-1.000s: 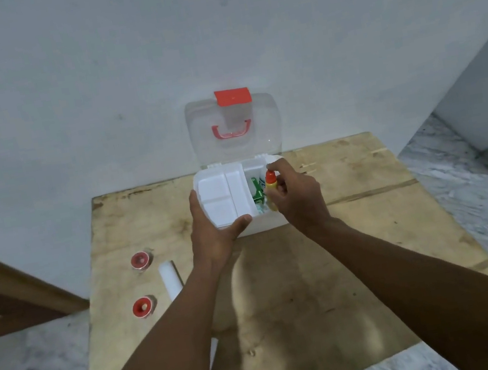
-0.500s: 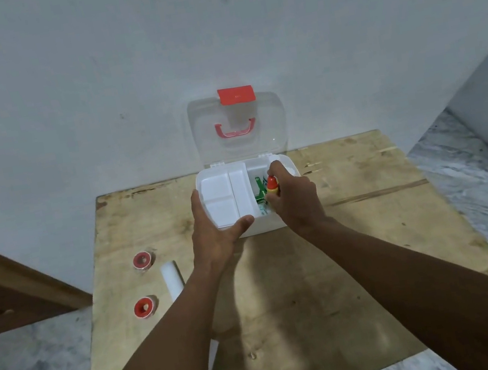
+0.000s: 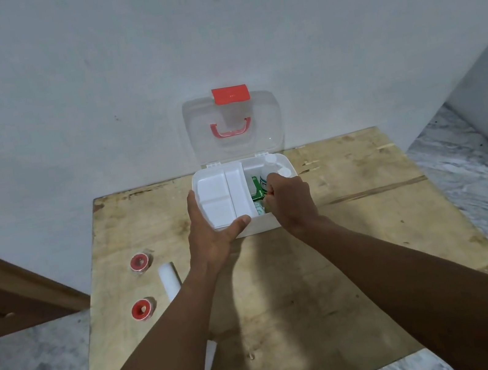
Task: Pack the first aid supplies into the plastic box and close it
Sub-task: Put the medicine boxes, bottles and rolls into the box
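On the wooden table [image 3: 315,269], two red tape rolls [image 3: 138,262] and a white roll [image 3: 168,279] lie at the left, well apart from the plastic box [image 3: 285,166]. The box stands at the far edge with its clear lid [image 3: 262,130] upright against the wall. Inside, a white divided tray [image 3: 221,195] fills the left part; green packets [image 3: 257,189] and white bottle caps sit in the right part. The left hand [image 3: 212,235] grips the box's near left corner, thumb on the tray. The right hand [image 3: 289,201] reaches into the right compartment, fingers curled; what it holds cannot be told.
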The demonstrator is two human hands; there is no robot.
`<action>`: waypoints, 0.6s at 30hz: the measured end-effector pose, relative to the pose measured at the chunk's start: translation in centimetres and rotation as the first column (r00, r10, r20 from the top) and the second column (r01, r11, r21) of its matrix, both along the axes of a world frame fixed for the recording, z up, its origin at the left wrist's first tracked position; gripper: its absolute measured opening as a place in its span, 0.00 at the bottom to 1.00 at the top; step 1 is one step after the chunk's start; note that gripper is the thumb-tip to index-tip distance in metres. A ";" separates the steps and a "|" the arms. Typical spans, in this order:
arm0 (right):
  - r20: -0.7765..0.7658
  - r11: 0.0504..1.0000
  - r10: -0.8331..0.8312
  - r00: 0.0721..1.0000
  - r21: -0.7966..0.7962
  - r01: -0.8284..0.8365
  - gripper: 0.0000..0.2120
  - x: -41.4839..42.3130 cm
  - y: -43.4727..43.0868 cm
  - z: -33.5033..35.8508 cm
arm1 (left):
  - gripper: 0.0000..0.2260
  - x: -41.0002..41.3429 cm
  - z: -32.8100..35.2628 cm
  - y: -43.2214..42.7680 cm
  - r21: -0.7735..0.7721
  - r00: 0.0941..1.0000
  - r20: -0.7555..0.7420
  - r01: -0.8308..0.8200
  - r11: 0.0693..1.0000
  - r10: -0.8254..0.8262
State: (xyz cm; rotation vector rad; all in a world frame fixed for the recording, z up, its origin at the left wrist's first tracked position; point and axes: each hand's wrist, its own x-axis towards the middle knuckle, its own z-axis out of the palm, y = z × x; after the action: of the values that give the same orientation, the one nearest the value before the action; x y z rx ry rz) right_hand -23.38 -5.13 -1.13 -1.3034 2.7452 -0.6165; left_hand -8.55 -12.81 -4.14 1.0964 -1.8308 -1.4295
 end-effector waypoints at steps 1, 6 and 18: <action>0.009 1.000 -0.005 1.000 0.008 0.005 0.03 -0.1 0.1 0.1 | 0.46 0.0 0.0 0.0 0.001 1.000 0.006 0.000 1.000 0.000; -0.014 1.000 0.020 1.000 -0.018 -0.020 0.01 -0.3 -0.2 -0.4 | 0.48 0.0 -0.2 0.0 0.014 1.000 0.023 0.000 1.000 0.000; 0.005 0.986 0.128 0.992 0.104 -0.128 0.02 -1.3 -1.5 -0.2 | 0.45 -0.1 -0.4 -0.1 -0.003 1.000 -0.019 0.001 1.000 -0.001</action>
State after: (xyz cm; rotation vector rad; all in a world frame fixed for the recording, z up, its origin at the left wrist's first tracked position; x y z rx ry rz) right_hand -24.72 -6.60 -1.38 -1.4414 2.6290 -0.4565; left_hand -8.64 -12.93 -4.56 1.0772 -1.8203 -1.4323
